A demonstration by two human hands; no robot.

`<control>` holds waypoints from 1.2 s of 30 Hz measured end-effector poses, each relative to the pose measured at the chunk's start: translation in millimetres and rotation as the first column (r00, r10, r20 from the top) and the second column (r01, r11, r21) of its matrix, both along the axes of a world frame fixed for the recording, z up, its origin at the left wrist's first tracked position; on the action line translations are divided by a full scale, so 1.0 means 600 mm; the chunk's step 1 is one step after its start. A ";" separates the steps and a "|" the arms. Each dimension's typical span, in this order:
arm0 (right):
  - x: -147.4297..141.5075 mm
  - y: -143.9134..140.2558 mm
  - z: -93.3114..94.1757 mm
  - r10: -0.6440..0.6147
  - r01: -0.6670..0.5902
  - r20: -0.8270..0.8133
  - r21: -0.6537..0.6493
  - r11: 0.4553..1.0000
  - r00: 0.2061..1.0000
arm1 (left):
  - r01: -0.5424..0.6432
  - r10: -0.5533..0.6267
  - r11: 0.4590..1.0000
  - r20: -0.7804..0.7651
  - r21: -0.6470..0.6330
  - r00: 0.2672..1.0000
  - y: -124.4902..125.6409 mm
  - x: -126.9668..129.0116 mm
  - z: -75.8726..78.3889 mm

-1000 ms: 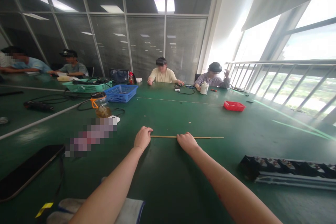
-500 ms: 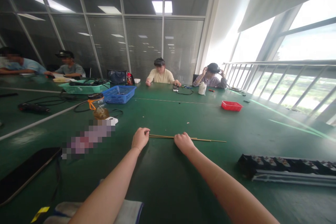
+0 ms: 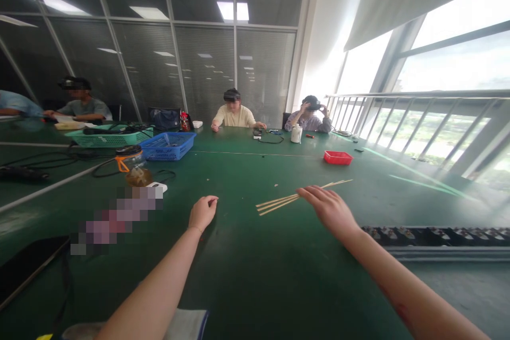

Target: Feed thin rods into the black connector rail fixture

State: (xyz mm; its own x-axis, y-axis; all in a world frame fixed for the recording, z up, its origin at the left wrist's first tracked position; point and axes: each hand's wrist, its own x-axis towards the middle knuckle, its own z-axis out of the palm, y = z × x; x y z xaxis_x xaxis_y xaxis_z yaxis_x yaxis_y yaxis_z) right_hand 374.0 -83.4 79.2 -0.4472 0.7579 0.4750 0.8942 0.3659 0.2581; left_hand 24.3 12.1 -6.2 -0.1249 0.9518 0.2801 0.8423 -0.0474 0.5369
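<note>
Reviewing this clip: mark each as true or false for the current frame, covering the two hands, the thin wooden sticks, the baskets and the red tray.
1. The right hand is over the thin wooden sticks. True.
2. The left hand grips the sticks. False: it is loosely curled on the green table, apart from them.
3. The sticks lie fanned out on the table. True.
4. The red tray sits inside the blue basket. False: it stands alone, far to the right of it.
5. A green basket is beside the blue one. True.
</note>
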 end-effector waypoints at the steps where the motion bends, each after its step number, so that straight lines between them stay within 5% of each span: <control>1: 0.038 -0.015 0.003 -0.006 0.006 -0.016 0.041 0.999 1.000 | 0.006 -0.006 1.000 -0.002 -0.005 1.000 0.000 0.000 0.001; 7: 0.280 -0.103 -0.020 -0.229 0.231 -0.050 0.059 0.971 0.972 | 0.014 -0.015 1.000 -0.052 -0.024 0.999 -0.004 0.008 0.007; 11: 0.368 -0.137 -0.050 -0.355 0.355 -0.051 0.009 0.935 0.934 | 0.006 -0.008 1.000 -0.080 -0.021 0.997 -0.005 0.012 0.009; 18: 0.383 -0.142 -0.093 -0.357 0.360 -0.070 0.036 0.932 0.932 | 0.015 -0.017 1.000 -0.064 -0.024 0.998 -0.006 0.010 0.009; 26: 0.382 -0.146 -0.102 -0.330 0.333 -0.071 0.029 0.943 0.941 | 0.012 -0.016 0.998 -0.050 -0.062 0.999 -0.007 0.012 0.012; 36: 0.386 -0.153 -0.127 -0.303 0.292 0.042 0.166 0.942 0.952 | 0.021 -0.024 0.999 -0.060 -0.049 0.998 -0.007 0.011 0.011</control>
State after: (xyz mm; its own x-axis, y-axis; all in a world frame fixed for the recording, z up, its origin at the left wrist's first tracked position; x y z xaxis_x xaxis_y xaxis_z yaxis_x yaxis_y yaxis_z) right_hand 605.9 -175.4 3.2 -0.2470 0.7797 0.5753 0.9351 0.0360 0.3525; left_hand 31.0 8.1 0.2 -0.0876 0.9668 0.2400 0.8723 -0.0419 0.4873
